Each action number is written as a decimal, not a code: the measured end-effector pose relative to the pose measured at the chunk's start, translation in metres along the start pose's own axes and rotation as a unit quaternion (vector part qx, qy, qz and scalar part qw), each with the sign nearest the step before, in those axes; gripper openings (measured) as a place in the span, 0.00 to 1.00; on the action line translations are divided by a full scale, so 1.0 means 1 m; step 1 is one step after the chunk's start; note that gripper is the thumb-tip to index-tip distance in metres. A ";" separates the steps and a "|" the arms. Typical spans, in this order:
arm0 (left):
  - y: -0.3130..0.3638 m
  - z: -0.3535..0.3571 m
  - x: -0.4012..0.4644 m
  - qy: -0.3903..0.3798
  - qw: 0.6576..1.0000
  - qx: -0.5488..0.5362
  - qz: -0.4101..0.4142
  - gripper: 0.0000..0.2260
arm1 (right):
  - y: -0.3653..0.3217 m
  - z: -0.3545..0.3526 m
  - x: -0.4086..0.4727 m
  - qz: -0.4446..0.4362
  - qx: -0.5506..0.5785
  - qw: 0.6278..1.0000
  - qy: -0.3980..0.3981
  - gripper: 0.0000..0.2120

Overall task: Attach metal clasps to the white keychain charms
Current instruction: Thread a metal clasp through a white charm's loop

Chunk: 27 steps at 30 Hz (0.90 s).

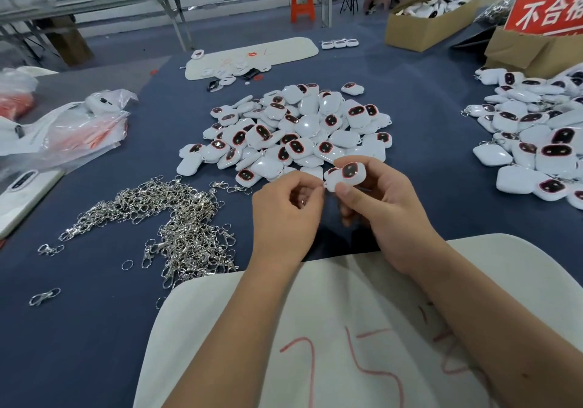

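My right hand (375, 205) grips a white charm (347, 175) with a dark red-rimmed window, holding it above the table's middle. My left hand (287, 209) is curled close against the charm's left edge, pinching a small metal clasp (303, 201) that is mostly hidden in the fingers. A big pile of white charms (293, 133) lies just beyond both hands. A heap of silver metal clasps (176, 218) spreads on the blue cloth to the left of my left hand.
A second pile of charms with clasps (536, 142) lies at the right. A white board (331, 328) with red marks sits under my forearms. Plastic bags (63, 130) are at the left, cardboard boxes (426, 19) at the back right, a long white tray (252, 57) beyond the pile.
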<state>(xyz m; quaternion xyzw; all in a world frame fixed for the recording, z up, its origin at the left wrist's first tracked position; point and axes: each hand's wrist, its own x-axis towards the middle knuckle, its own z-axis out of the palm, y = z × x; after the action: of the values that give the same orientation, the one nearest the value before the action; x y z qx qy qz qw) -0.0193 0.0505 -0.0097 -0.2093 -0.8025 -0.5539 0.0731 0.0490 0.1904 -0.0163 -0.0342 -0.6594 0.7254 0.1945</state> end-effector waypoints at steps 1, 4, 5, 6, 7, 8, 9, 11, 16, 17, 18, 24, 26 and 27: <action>0.000 0.000 0.001 -0.005 0.995 -0.084 -0.048 0.06 | -0.001 -0.001 0.000 0.009 0.026 1.000 -0.003 0.15; 0.004 0.002 0.002 -0.038 0.945 -0.284 -0.160 0.06 | -0.003 -0.003 0.001 0.026 0.101 0.994 -0.021 0.17; 0.005 0.003 0.001 -0.047 0.930 -0.317 -0.178 0.06 | -0.004 -0.003 0.002 0.028 0.123 0.992 -0.024 0.18; 0.006 0.004 0.000 -0.053 0.920 -0.339 -0.189 0.07 | -0.004 -0.003 0.002 0.028 0.140 0.989 -0.026 0.19; 0.007 0.005 0.000 -0.058 0.912 -0.355 -0.197 0.07 | -0.005 -0.002 0.002 0.028 0.149 0.988 -0.026 0.20; 0.008 0.005 0.000 -0.063 0.905 -0.369 -0.203 0.07 | -0.005 -0.002 0.002 0.029 0.154 0.987 -0.025 0.21; 0.008 0.005 -0.001 -0.066 0.899 -0.379 -0.208 0.07 | -0.005 -0.002 0.002 0.029 0.156 0.987 -0.026 0.20; 0.009 0.005 -0.001 -0.064 0.898 -0.381 -0.210 0.07 | -0.003 -0.003 0.002 0.030 0.150 0.988 -0.027 0.19; 0.008 0.005 -0.001 -0.007 0.972 -0.201 -0.120 0.08 | 0.000 -0.004 0.004 0.043 0.125 0.991 -0.012 0.17; 0.007 0.005 -0.002 0.004 0.986 -0.141 -0.086 0.08 | 0.000 -0.003 0.004 0.045 0.123 0.991 -0.007 0.18; 0.007 0.005 -0.002 0.014 0.995 -0.088 -0.052 0.08 | 0.001 -0.003 0.004 0.047 0.120 0.992 -0.003 0.18; 0.002 0.004 -0.003 0.023 0.986 0.117 0.120 0.05 | 0.002 -0.003 0.003 0.033 0.065 0.997 -0.001 0.15; 0.002 0.005 -0.004 0.028 0.986 0.115 0.117 0.05 | 0.002 -0.003 0.003 0.033 0.068 0.997 0.001 0.15; 0.002 0.005 -0.004 0.029 0.990 0.091 0.103 0.05 | 0.002 -0.003 0.004 0.033 0.076 0.997 0.005 0.16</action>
<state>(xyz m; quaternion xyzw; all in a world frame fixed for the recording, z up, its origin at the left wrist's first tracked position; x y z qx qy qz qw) -0.0138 0.0547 -0.0109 -0.2674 -0.8214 -0.4736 0.1719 0.0460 0.1943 -0.0181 -0.0447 -0.6000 0.7792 0.1757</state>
